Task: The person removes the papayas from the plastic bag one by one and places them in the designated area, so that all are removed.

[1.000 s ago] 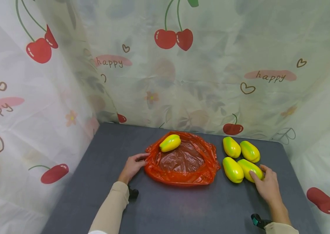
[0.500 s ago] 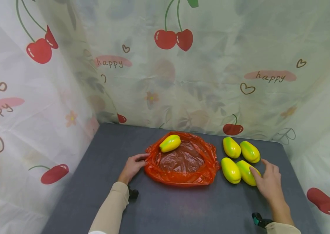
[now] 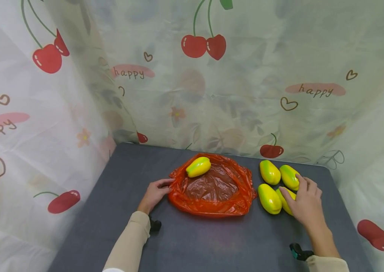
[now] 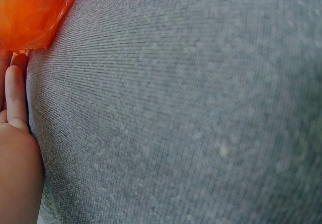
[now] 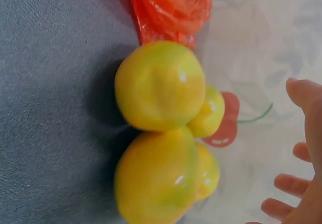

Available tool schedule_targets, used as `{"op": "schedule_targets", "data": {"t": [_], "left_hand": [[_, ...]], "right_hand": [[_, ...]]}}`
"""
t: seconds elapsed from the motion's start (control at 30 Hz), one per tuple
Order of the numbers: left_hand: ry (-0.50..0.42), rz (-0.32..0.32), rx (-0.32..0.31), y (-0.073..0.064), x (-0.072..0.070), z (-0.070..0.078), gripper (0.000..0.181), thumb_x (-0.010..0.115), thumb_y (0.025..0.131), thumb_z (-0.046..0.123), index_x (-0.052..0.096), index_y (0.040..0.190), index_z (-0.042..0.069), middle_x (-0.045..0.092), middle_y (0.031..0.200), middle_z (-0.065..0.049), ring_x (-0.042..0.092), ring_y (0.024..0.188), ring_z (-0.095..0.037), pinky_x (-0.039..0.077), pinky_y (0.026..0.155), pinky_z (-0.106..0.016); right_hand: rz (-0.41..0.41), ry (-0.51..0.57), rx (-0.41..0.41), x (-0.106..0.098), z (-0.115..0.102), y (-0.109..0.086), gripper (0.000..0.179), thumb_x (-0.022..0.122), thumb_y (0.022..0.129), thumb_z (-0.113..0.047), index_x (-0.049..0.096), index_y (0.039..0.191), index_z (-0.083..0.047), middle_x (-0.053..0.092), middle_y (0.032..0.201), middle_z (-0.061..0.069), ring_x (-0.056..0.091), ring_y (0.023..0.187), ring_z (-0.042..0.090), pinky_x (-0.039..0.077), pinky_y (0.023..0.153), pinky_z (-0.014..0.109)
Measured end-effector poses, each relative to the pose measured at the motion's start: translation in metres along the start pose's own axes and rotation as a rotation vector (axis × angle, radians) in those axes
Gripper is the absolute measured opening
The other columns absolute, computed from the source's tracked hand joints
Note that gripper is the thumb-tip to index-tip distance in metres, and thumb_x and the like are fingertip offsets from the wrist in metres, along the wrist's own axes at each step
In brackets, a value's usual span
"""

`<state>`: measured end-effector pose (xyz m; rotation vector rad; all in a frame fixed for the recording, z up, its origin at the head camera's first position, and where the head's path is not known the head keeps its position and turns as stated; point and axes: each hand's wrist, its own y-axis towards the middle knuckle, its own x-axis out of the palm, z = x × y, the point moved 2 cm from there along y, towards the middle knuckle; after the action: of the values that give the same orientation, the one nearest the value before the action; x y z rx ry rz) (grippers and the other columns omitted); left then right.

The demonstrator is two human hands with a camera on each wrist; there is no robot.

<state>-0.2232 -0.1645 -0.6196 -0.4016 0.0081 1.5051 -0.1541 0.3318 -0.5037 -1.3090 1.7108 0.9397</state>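
Observation:
In the head view, an orange-red plastic bag [image 3: 209, 207] lies spread with its mouth up, and a yellow-green papaya [image 3: 198, 167] rests at its back left. My left hand [image 3: 154, 194] pinches the bag's left edge; the left wrist view shows its fingers [image 4: 16, 93] at the orange film, their tips partly hidden. My right hand [image 3: 309, 204] hovers over the front right papaya [image 3: 286, 198], covering part of it. Its spread fingers appear clear of the fruit in the right wrist view. Beside that papaya lie the front left [image 3: 269, 199], back left [image 3: 270, 172] and back right [image 3: 289, 176] papayas.
A dark grey table [image 3: 212, 245] carries everything. Behind it and along both sides hangs a pale curtain [image 3: 233, 75] printed with cherries and lettering. The grouped papayas lie close to the bag's right side.
My right hand has let go of the front right papaya, pulled back slightly, then moved up and leftward over it. The front papayas shifted slightly. My left hand and the bag stayed put.

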Motion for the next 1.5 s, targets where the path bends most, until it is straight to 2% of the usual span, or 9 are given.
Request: {"op": "schedule_targets", "data": {"t": [0.37, 0.53, 0.7, 1.0, 1.23, 1.5], "left_hand": [[0.016, 0.001, -0.012, 0.002, 0.001, -0.003, 0.038, 0.068, 0.093, 0.012, 0.073, 0.127, 0.027, 0.068, 0.136, -0.003, 0.061, 0.129, -0.025, 0.048, 0.112, -0.05], [0.008, -0.004, -0.009, 0.003, 0.0, -0.002, 0.038, 0.068, 0.093, 0.012, 0.073, 0.127, 0.027, 0.068, 0.134, -0.004, 0.062, 0.126, -0.024, 0.049, 0.111, -0.049], [0.006, -0.009, -0.016, 0.003, -0.001, -0.002, 0.038, 0.069, 0.093, 0.012, 0.072, 0.128, 0.027, 0.068, 0.134, -0.004, 0.062, 0.126, -0.024, 0.049, 0.111, -0.049], [0.016, -0.006, -0.019, 0.003, 0.0, -0.002, 0.039, 0.068, 0.093, 0.012, 0.072, 0.128, 0.028, 0.068, 0.136, -0.002, 0.062, 0.128, -0.024, 0.049, 0.112, -0.048], [0.029, 0.0, -0.024, 0.003, 0.001, 0.0, 0.038, 0.068, 0.093, 0.012, 0.072, 0.128, 0.027, 0.068, 0.135, -0.003, 0.061, 0.128, -0.025, 0.049, 0.112, -0.049], [0.022, -0.001, -0.025, 0.001, 0.001, 0.0, 0.038, 0.067, 0.094, 0.011, 0.072, 0.128, 0.026, 0.067, 0.137, -0.004, 0.061, 0.128, -0.025, 0.048, 0.113, -0.049]], "right_hand": [[0.048, -0.059, -0.142, 0.002, -0.025, 0.006, 0.093, 0.06, 0.092, -0.063, 0.029, 0.157, -0.004, 0.016, 0.161, 0.033, 0.019, 0.141, 0.06, 0.024, 0.106, 0.078], [0.032, -0.072, -0.197, 0.006, -0.031, 0.008, 0.099, 0.06, 0.09, -0.068, 0.022, 0.162, -0.011, 0.005, 0.167, 0.03, 0.007, 0.15, 0.061, 0.012, 0.113, 0.081], [-0.011, -0.09, -0.212, 0.011, -0.039, 0.009, 0.105, 0.055, 0.089, -0.073, 0.011, 0.165, -0.017, -0.004, 0.17, 0.025, -0.003, 0.152, 0.06, 0.001, 0.114, 0.082], [-0.051, -0.152, -0.252, 0.027, -0.054, 0.011, 0.109, 0.054, 0.086, -0.078, 0.012, 0.165, -0.017, -0.007, 0.171, 0.021, -0.006, 0.153, 0.059, 0.003, 0.114, 0.083], [-0.081, -0.174, -0.298, 0.039, -0.063, 0.014, 0.111, 0.056, 0.084, -0.079, 0.013, 0.165, -0.019, -0.008, 0.173, 0.018, -0.002, 0.152, 0.061, 0.006, 0.114, 0.083], [-0.107, -0.175, -0.326, 0.047, -0.074, 0.016, 0.11, 0.055, 0.084, -0.08, 0.013, 0.166, -0.02, -0.006, 0.173, 0.018, -0.004, 0.155, 0.056, 0.005, 0.115, 0.083]]}}
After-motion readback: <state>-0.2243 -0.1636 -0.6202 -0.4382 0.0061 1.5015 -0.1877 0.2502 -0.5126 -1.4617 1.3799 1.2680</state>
